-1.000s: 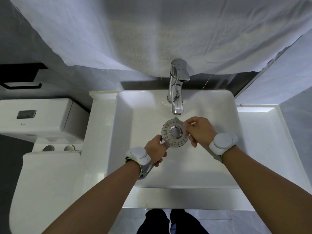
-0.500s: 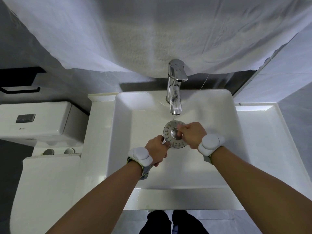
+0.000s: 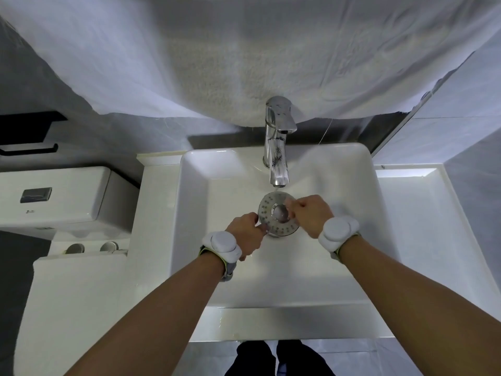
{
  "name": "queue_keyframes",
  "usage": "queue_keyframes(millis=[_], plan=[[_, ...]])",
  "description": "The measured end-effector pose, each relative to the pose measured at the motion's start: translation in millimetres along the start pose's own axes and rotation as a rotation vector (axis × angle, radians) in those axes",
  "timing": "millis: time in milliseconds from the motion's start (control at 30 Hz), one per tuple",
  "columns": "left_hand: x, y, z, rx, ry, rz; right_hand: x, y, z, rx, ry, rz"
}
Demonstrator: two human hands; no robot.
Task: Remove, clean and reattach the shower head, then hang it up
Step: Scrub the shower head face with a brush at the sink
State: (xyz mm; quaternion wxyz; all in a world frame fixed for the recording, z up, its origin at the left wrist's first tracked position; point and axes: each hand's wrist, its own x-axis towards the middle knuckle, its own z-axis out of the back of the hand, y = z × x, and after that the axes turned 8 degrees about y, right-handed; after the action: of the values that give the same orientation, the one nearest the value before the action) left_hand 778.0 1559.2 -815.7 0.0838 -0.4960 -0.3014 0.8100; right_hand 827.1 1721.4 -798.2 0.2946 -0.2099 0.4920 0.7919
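Note:
The round grey shower head (image 3: 272, 213), its face ringed with small nozzles around a shiny chrome centre, is held face-up over the white sink basin (image 3: 206, 240), just below the chrome tap spout (image 3: 277, 158). My left hand (image 3: 246, 234) grips its lower left rim. My right hand (image 3: 309, 214) sits on its right side with fingers curled and fingertips pressed on the face near the centre. A thin stream of water seems to fall from the spout onto the top of the head.
A white toilet tank (image 3: 62, 196) and closed lid (image 3: 70, 308) stand to the left. White counter (image 3: 423, 213) flanks the basin on the right. A white cloth (image 3: 244, 55) hangs over the wall behind the tap. A black holder (image 3: 27, 137) is mounted far left.
The shower head has shifted slightly up toward the spout. My right hand's fingers moved from its right rim onto its face near the centre. My left hand keeps its grip.

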Motion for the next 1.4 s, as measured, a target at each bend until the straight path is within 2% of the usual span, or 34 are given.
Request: queue_keyframes(millis=[67,133,300,367,500,600,733,800,867,967,1067,1200,1300,1400], plan=[[0.4,-3.8,5.3,0.023,0.007,0.001,1.0,-2.5,1.9,-0.009,-0.006,0.027],[1.1,-7.9,8.8,0.043,0.008,-0.003,-2.6,-3.9,-4.8,-0.11,0.095,0.049],[3.8,-18.3,14.4,0.096,0.028,-0.007,7.7,-2.5,3.3,-0.092,-0.016,0.089],[5.5,-20.0,16.9,0.148,0.032,0.005,8.5,-1.9,3.5,-0.165,0.038,0.091],[7.8,-22.0,19.0,0.184,0.036,0.022,12.7,-1.6,11.6,-0.145,-0.025,0.088],[8.6,-21.0,22.2,0.217,0.038,0.009,10.3,-1.9,7.6,-0.211,0.067,0.07],[9.2,-21.5,25.0,0.239,0.041,0.013,13.3,-9.8,15.3,-0.123,-0.04,0.049],[10.0,-22.1,26.0,0.267,0.053,0.007,10.4,-10.6,6.8,-0.169,0.025,0.067],[10.5,-23.5,25.1,0.26,0.051,0.002,8.0,-8.6,0.9,-0.186,0.045,0.084],[12.2,-26.8,23.1,0.199,0.03,-0.009,14.0,-5.4,3.8,-0.123,-0.051,0.09],[12.1,-26.4,22.5,0.181,0.036,-0.004,13.4,-2.1,-0.2,-0.187,-0.008,0.098],[8.9,-22.5,17.7,0.176,0.059,0.012,13.7,-4.3,9.4,-0.142,-0.105,0.079],[7.2,-17.2,13.3,0.152,0.072,0.031,7.4,-11.1,-2.6,-0.214,-0.028,0.066],[4.9,-13.3,11.9,0.143,0.074,0.045,11.0,-17.4,5.9,-0.112,-0.081,-0.004]])
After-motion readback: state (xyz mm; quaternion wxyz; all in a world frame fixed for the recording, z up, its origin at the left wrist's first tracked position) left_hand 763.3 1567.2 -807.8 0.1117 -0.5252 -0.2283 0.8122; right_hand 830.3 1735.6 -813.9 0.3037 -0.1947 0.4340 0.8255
